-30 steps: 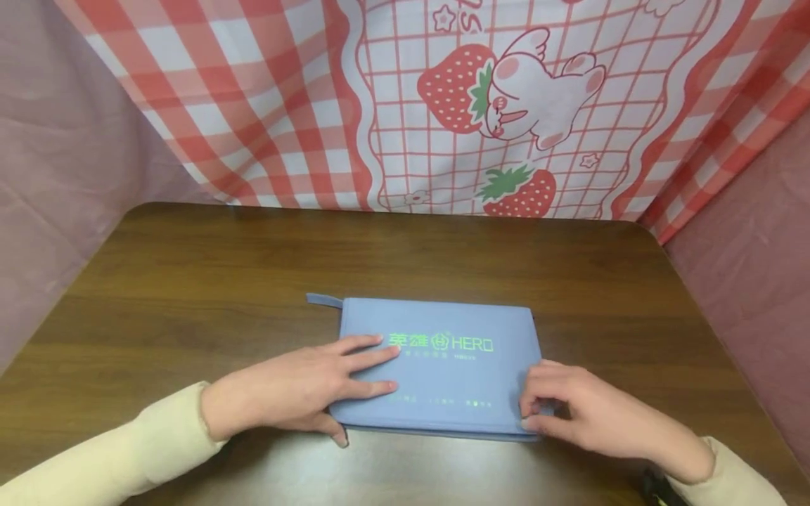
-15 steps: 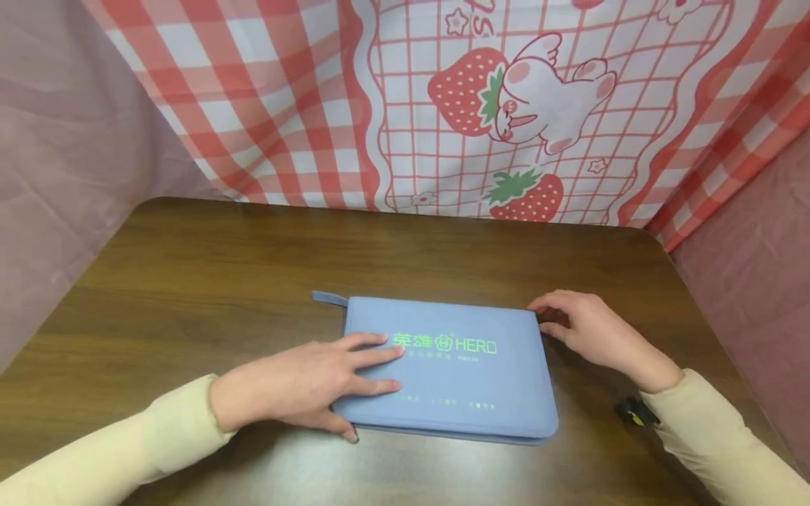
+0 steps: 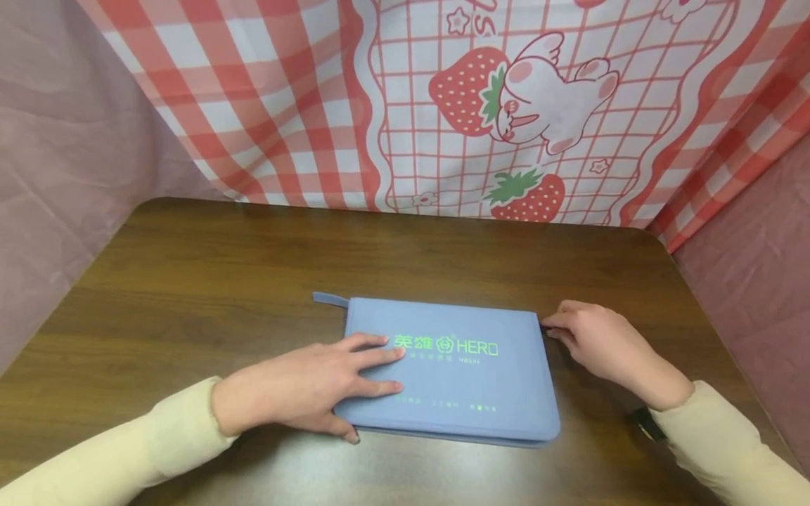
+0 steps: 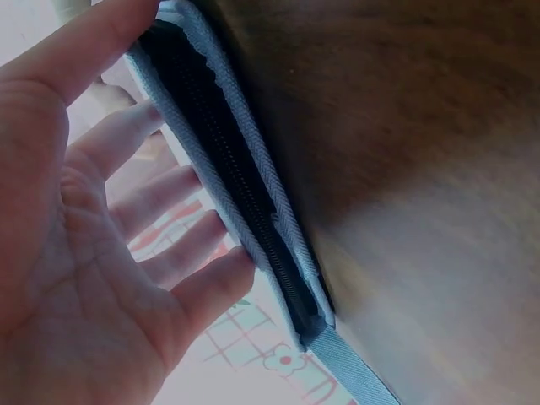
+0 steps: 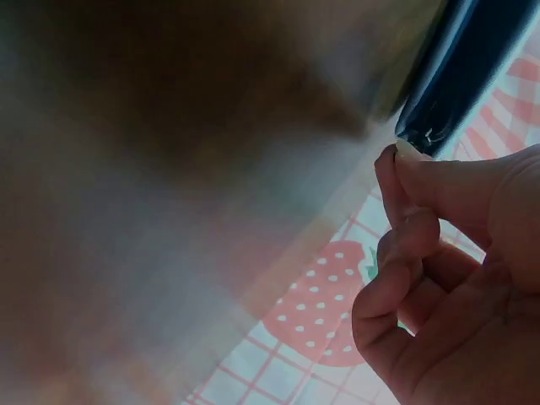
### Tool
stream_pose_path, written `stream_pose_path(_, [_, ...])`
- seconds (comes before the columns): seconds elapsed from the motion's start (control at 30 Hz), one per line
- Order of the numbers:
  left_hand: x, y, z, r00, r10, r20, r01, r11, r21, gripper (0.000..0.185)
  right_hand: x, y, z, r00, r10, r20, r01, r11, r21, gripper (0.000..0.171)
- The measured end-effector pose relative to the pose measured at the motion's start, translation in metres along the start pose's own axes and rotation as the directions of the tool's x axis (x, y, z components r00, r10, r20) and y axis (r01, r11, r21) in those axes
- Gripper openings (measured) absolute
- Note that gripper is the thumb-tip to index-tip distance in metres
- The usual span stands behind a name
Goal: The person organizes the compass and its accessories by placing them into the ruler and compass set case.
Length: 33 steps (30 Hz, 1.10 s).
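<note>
A blue zippered case (image 3: 468,386) with green HERO lettering lies flat on the table. My left hand (image 3: 297,386) rests across its left part, fingers spread over the cover and thumb at the near edge. In the left wrist view a dark zipper (image 4: 245,194) runs along the side, ending by a blue fabric tab (image 4: 350,367). My right hand (image 3: 610,348) is at the case's far right corner. Its thumb and index finger pinch the zipper pull there, mostly hidden between the fingertips; the other fingers are curled in.
The brown wooden table (image 3: 253,260) has rounded far corners. Behind it hangs a red-and-white checked cloth (image 3: 405,126) printed with strawberries. Pinkish drapes (image 3: 69,140) close off both sides. A dark band (image 3: 647,424) shows at the right sleeve.
My right hand has gone from the near right corner up along the right side to the far corner, its fingertips now pinched together. My left hand stays on the cover.
</note>
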<state>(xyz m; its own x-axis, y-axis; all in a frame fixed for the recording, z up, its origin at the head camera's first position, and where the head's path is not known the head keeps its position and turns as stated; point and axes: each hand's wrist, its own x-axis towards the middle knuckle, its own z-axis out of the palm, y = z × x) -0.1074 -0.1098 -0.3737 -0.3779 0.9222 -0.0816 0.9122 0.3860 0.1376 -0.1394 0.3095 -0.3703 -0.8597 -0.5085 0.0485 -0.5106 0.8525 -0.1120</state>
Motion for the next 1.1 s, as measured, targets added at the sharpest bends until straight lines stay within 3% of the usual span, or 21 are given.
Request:
stream_pose_path(0.2, [0.000, 0.002, -0.001, 1.000, -0.014, 0.004, 0.014, 1.000, -0.005, 0.078, -0.024, -0.014, 0.001, 0.997, -0.066, -0.048, 0.064, 0.997, -0.051, 0.022])
stream_pose_path(0.33, [0.000, 0.003, -0.002, 1.000, -0.017, 0.000, 0.017, 1.000, 0.001, 0.077, -0.044, -0.030, 0.002, 0.997, -0.068, -0.036, 0.066, 0.997, -0.044, 0.023])
stream_pose_path(0.47, [0.000, 0.004, -0.002, 1.000, -0.020, 0.005, 0.020, 1.000, -0.001, 0.077, -0.068, -0.044, 0.004, 0.998, -0.067, -0.005, 0.067, 0.998, 0.015, 0.023])
stream_pose_path(0.67, [0.000, 0.003, -0.002, 1.000, -0.029, 0.004, 0.029, 1.000, 0.009, 0.076, -0.098, -0.057, 0.010, 0.997, -0.077, 0.027, 0.069, 0.972, 0.224, 0.019])
stream_pose_path(0.73, [0.000, 0.003, -0.003, 1.000, -0.031, 0.002, 0.031, 0.999, 0.013, 0.076, -0.102, -0.062, 0.013, 0.996, -0.085, 0.011, 0.079, 0.959, 0.273, 0.018])
stream_pose_path(0.9, [0.001, 0.004, -0.002, 0.999, -0.037, 0.006, 0.037, 0.999, 0.003, 0.076, -0.100, -0.079, 0.023, 0.987, -0.132, -0.090, 0.152, 0.950, 0.273, 0.026])
stream_pose_path(0.97, [0.001, 0.004, -0.002, 0.999, -0.039, 0.008, 0.039, 0.999, -0.001, 0.076, -0.097, -0.087, 0.025, 0.994, -0.101, -0.050, 0.111, 0.954, 0.279, 0.026])
stream_pose_path(1.03, [0.001, 0.004, -0.002, 0.999, -0.037, 0.009, 0.037, 0.999, -0.002, 0.076, -0.092, -0.098, 0.025, 0.998, -0.041, 0.056, 0.022, 0.953, 0.302, 0.021])
stream_pose_path(1.1, [0.001, 0.004, -0.002, 1.000, -0.030, 0.007, 0.030, 1.000, 0.000, 0.076, -0.083, -0.111, 0.025, 0.984, 0.019, 0.176, -0.077, 0.941, 0.329, 0.018])
